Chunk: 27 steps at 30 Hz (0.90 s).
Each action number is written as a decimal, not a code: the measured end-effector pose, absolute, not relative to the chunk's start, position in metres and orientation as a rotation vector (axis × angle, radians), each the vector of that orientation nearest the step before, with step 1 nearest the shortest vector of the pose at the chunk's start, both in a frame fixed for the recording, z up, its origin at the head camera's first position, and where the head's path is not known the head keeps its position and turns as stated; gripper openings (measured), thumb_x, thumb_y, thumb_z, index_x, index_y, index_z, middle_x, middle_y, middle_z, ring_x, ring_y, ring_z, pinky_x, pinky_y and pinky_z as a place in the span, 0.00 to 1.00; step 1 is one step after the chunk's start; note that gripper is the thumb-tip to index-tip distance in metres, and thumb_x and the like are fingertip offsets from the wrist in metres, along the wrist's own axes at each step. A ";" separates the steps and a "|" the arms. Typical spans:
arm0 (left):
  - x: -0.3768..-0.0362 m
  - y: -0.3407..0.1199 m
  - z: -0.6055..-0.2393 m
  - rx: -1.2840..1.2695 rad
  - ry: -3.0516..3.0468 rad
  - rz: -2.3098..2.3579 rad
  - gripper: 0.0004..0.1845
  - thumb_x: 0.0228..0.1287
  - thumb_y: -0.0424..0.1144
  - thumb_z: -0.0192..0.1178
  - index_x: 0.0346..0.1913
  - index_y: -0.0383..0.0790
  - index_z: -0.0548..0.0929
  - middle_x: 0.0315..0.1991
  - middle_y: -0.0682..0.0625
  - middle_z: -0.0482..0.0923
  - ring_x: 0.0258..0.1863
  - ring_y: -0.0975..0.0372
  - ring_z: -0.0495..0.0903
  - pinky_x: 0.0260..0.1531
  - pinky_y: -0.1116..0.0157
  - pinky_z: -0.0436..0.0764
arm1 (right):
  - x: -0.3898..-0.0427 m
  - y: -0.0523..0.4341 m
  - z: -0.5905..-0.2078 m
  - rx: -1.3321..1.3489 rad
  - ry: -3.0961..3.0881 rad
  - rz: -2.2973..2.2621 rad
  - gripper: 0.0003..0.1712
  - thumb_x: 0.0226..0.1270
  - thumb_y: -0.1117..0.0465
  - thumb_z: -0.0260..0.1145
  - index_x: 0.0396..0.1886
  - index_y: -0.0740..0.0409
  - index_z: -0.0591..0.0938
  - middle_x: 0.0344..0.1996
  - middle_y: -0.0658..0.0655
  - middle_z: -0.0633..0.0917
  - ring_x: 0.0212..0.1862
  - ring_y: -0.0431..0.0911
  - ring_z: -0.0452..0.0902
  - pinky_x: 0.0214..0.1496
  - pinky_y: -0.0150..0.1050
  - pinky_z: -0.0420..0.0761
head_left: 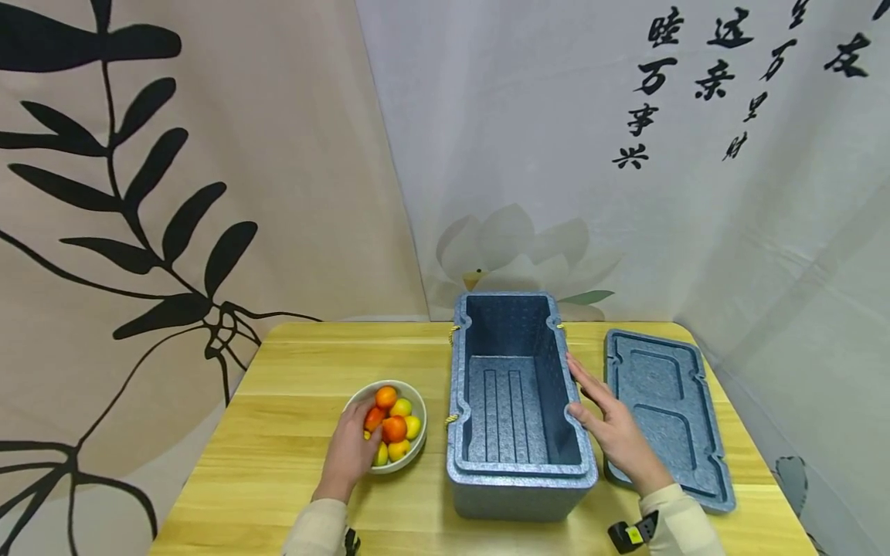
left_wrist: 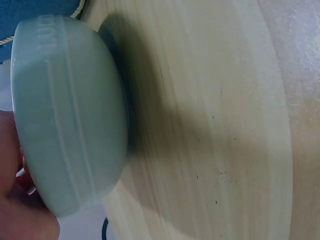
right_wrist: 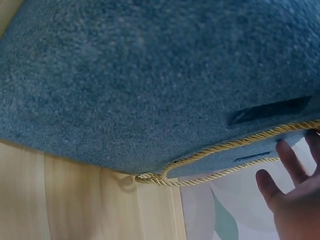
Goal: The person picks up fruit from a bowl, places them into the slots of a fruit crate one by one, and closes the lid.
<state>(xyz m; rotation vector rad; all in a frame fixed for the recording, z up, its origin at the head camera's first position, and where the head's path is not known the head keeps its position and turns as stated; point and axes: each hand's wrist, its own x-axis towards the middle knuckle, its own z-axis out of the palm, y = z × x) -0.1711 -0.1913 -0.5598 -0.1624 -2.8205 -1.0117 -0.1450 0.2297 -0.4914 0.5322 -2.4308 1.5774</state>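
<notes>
A pale green bowl (head_left: 410, 461) on the table holds several orange and yellow fruits (head_left: 394, 428). My left hand (head_left: 350, 446) reaches over its left rim, with thumb and fingers around an orange-red fruit (head_left: 374, 419). The left wrist view shows the bowl (left_wrist: 75, 110) side-on; its wall hides most of the fingers, so a firm grip cannot be made out. An open blue-grey foam box (head_left: 518, 498) stands right of the bowl. My right hand (head_left: 615, 428) touches the box's right rim with spread fingers; in the right wrist view, that hand (right_wrist: 300, 200) lies near the yellow rope (right_wrist: 240, 141).
The box's lid (head_left: 660, 421) lies flat at the right of the table, beside the right forearm. Bare wood of the table (head_left: 278, 432) extends left of the bowl. Behind the table hangs a printed cloth (head_left: 514, 139).
</notes>
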 end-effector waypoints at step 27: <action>-0.178 -0.191 -0.516 -0.020 -2.500 -1.288 0.21 0.61 0.32 0.69 0.56 0.29 0.79 0.52 0.42 0.76 0.51 0.51 0.77 0.51 0.54 0.81 | -0.143 0.228 -0.485 0.515 -2.442 1.646 0.36 0.73 0.69 0.59 0.77 0.51 0.61 0.75 0.49 0.57 0.75 0.49 0.50 0.66 0.26 0.59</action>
